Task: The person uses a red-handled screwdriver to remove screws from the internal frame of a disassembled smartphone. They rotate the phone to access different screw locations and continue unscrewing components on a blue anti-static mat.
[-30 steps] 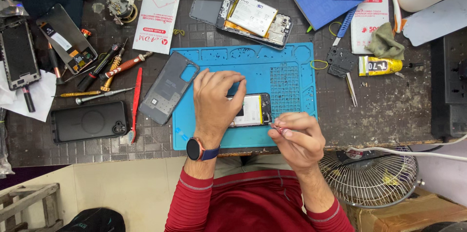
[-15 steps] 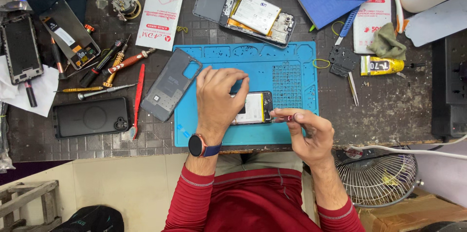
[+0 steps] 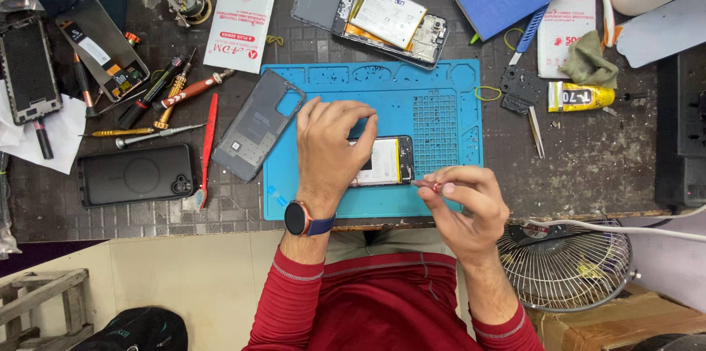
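Left to right: detached grey back cover (image 3: 257, 126) on the blue repair mat (image 3: 441, 101); left hand (image 3: 331, 149), fingers spread flat, pins the opened phone (image 3: 386, 162) mid-mat; right hand (image 3: 463, 204) pinches a thin red-tipped tool (image 3: 430, 186) — its tip now lifted off the phone's corner, where it sat half a second earlier, and drawn toward the tabletop edge.
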